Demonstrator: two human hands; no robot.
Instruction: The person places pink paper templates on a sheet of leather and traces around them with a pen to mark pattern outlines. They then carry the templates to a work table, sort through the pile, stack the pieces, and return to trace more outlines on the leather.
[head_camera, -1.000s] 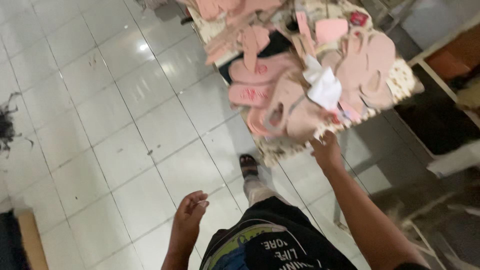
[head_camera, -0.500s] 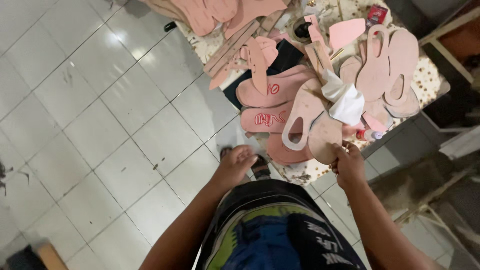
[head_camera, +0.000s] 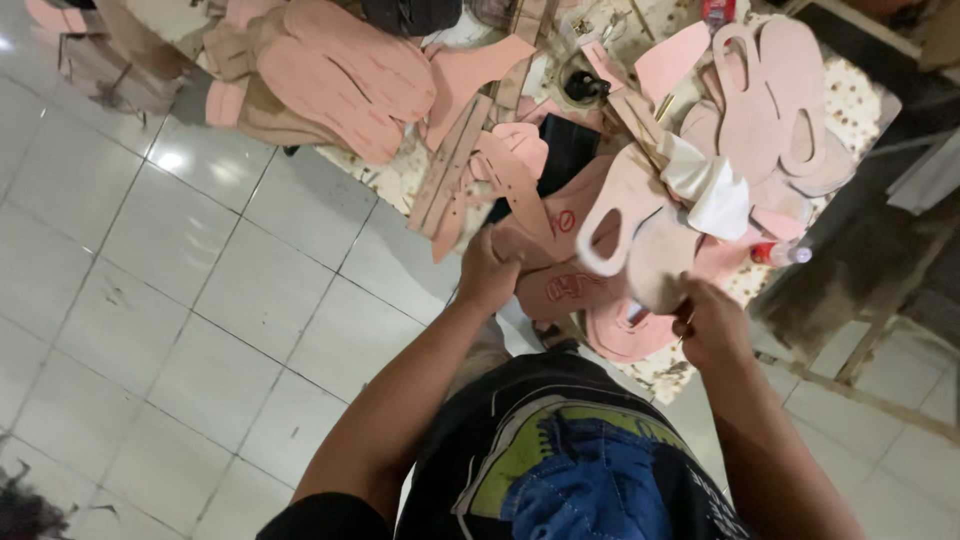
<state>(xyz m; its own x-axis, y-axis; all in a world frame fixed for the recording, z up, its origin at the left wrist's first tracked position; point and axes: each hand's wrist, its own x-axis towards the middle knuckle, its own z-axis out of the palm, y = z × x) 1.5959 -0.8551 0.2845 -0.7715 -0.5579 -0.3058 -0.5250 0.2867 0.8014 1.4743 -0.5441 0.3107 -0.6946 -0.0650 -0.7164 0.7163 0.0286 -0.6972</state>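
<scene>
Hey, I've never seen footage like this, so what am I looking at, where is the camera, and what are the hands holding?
There is no machine here. The camera sits on a person's head and looks down past their dark printed shirt to their two bare hands. A table with a speckled cover carries heaps of pink cut-out pieces, many shaped like shoe soles and straps, plus a white cloth and a small clear bottle with a red cap. The left hand grips the edge of a pink sole-shaped piece. The right hand pinches a pink piece with a loop-shaped hole. The floor is pale tile.
</scene>
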